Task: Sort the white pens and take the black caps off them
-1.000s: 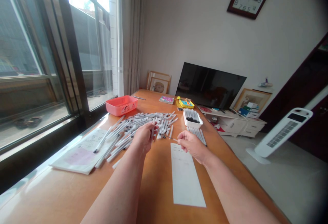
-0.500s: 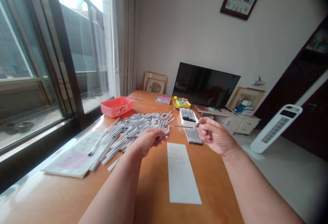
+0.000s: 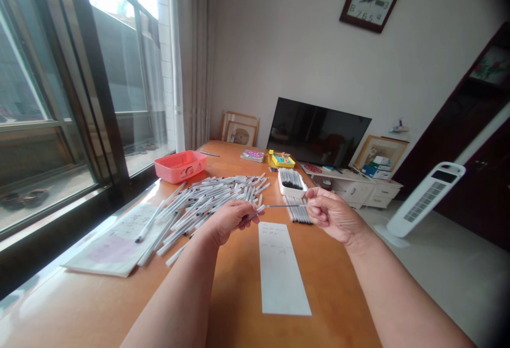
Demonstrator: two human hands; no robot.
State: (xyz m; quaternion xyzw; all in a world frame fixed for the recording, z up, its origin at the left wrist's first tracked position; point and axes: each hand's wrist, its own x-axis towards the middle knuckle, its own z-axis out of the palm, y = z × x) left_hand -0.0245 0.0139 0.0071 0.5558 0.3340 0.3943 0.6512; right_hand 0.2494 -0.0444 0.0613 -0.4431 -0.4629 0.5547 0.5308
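The left hand (image 3: 233, 219) pinches a pen tube (image 3: 261, 210), the right hand (image 3: 334, 215) a thin refill (image 3: 285, 206) lying crosswise between them, its left tip at the tube's end.

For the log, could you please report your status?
Left hand holding white pen barrel. Right hand pinching thin refill. Refill's tip at or near barrel's end. Nothing visible in between.
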